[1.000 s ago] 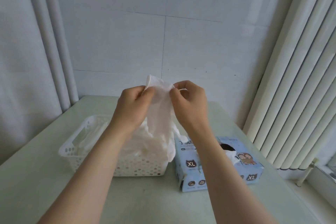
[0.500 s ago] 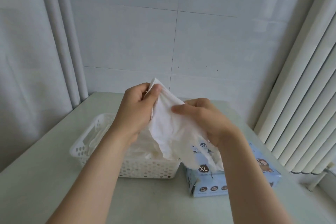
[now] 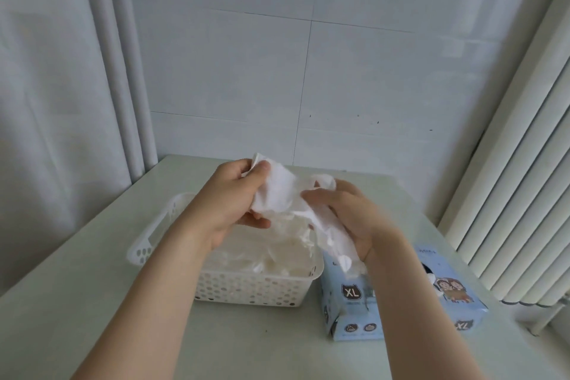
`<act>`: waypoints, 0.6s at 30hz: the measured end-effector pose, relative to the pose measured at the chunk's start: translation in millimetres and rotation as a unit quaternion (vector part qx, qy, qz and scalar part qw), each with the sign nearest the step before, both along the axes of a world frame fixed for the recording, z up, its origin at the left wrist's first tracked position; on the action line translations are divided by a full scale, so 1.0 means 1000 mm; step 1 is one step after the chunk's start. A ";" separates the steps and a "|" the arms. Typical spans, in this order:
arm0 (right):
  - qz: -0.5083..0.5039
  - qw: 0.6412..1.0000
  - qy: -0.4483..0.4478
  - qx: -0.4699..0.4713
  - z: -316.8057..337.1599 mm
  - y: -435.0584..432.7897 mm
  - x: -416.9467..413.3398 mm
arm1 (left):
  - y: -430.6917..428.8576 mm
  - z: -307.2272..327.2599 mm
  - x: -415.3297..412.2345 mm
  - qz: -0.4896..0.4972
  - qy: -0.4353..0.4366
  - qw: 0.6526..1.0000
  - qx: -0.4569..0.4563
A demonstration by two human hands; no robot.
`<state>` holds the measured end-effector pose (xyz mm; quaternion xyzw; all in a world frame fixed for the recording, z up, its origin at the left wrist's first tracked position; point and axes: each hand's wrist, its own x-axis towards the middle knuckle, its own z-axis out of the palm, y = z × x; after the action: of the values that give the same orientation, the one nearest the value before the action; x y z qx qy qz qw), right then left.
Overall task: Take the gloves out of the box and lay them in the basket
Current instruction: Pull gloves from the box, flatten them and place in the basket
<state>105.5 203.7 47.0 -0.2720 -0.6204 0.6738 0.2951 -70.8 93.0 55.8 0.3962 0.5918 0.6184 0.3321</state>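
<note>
Right now the thin white disposable glove [image 3: 279,194] is in the air just above the white perforated plastic basket [image 3: 246,290], strung between both hands. The left hand [image 3: 234,197] pinches what looks like the cuff end between thumb and curled fingers [image 3: 263,167] over the basket's far half. The right hand [image 3: 357,219] wraps its fingers [image 3: 320,194] round the other end, above the basket's right rim and partly over the pale blue cardboard box [image 3: 404,305] standing just beside the basket on that side of the pale worktop [image 3: 92,302]. The glove's long axis thus slopes from the left hand down toward the right one, its tail trailing past the basket's right rim. A heap of crumpled white gloves [image 3: 271,259] lies in the basket directly below. The left hand is the nearer to the basket's middle, so the right-hand end probably has to swing back over the basket before release, or the tail may drape onto the box.
</note>
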 end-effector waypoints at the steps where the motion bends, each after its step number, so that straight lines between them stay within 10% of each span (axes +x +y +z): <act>1: -0.014 0.999 -0.025 0.022 -0.006 0.000 -0.004 | -0.001 -0.004 -0.007 0.022 0.034 0.999 -0.022; 9: -0.136 0.914 -0.213 0.317 -0.031 -0.002 -0.033 | -0.007 -0.042 -0.056 0.166 0.400 0.879 -0.198; 18: -0.089 0.810 -0.330 0.477 -0.019 -0.012 -0.030 | -0.016 -0.045 -0.070 0.241 0.447 0.818 -0.271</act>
<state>75.4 192.2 27.5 -0.3568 -0.8971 0.1337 0.2236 -141.1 77.1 10.6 0.3682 0.8953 0.2482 -0.0347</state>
